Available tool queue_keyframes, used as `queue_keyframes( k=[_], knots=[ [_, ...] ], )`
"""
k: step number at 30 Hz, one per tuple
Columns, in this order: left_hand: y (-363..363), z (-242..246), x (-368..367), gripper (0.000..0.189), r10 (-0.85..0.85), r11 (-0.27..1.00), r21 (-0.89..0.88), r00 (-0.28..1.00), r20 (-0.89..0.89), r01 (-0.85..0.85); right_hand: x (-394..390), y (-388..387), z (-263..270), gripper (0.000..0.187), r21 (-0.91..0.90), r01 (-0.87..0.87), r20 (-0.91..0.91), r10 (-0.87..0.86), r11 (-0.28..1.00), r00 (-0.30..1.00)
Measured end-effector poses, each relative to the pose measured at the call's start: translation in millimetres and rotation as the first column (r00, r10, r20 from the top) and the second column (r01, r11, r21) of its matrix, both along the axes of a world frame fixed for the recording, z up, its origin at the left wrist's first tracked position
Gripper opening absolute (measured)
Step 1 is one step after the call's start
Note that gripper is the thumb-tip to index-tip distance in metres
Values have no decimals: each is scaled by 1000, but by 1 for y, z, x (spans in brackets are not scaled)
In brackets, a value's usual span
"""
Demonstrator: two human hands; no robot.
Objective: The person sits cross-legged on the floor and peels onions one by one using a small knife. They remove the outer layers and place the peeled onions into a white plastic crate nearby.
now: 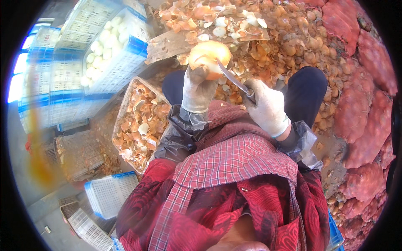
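Observation:
My left hand (199, 88), in a white knit glove soiled at the fingertips, holds up a large onion (209, 55) with golden skin, partly peeled to pale flesh. A gloved right hand, mine (263, 103), grips the handle of a knife (234, 78) with a curved blade. The blade's tip meets the onion near its middle. Under both hands lies a red checked apron (235, 160) across my lap. The part of the onion under the left fingers is hidden.
A wooden board (169, 45) bearing peelings lies ahead. Left are a crate of onion skins (125, 91) and stacked blue-and-white crates with peeled onions (106, 44). Loose unpeeled onions (301, 47) and red mesh sacks (351, 103) fill the right side.

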State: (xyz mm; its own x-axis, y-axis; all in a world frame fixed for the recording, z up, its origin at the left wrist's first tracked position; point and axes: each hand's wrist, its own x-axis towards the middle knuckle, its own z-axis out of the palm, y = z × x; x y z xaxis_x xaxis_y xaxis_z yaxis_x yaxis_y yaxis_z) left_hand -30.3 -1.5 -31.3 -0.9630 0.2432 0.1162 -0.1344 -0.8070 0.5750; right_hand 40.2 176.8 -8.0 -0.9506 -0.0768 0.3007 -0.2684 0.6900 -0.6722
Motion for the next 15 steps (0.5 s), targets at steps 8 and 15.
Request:
queue_keyframes(
  k=[8, 15],
  knots=[
    [-9, 4, 5, 68, 116, 921, -370, 993, -35, -121, -1, 7, -7, 29, 216, 28, -31, -22, 976, 999],
    [-14, 0, 0, 72, 121, 896, -397, 969, -214, -199, -8, 8, -15, 23, -269, -72, 310, 157, 961, 938]
  ],
)
